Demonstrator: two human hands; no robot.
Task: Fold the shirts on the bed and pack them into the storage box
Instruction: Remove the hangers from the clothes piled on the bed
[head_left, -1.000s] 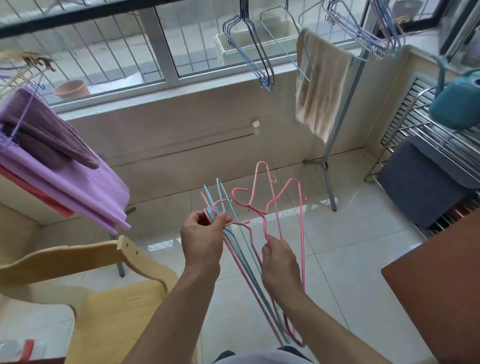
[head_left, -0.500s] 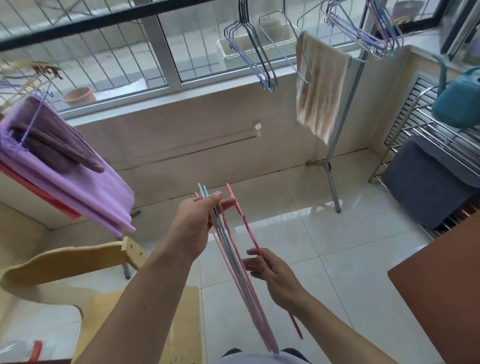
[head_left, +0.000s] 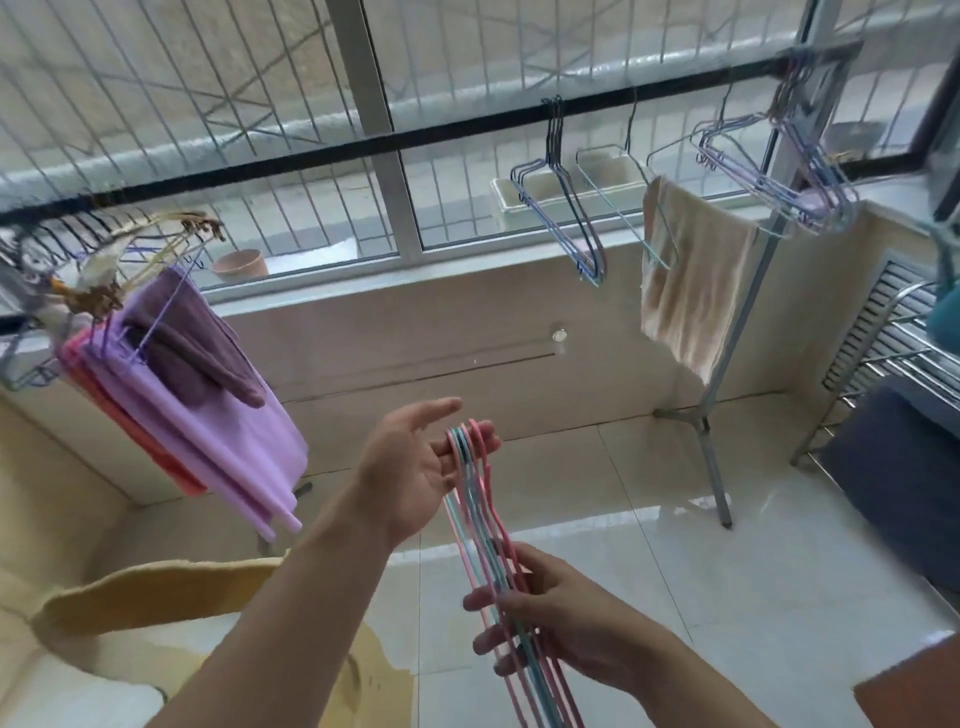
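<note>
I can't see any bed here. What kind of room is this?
Probably an enclosed balcony used for drying laundry. A rail by the barred window carries empty wire hangers, a beige towel hangs to dry, and purple cloths hang on the left.

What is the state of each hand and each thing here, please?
Left hand: open, fingers straight, hooks of the bundle resting on them.
Right hand: grips the bundle lower down.
Bundle of pink and blue plastic hangers: gathered together, held in the air.
Beige towel: hanging on the rack.
Blue wire hangers: hanging empty on the black rail.
Purple cloths: hanging.
</note>
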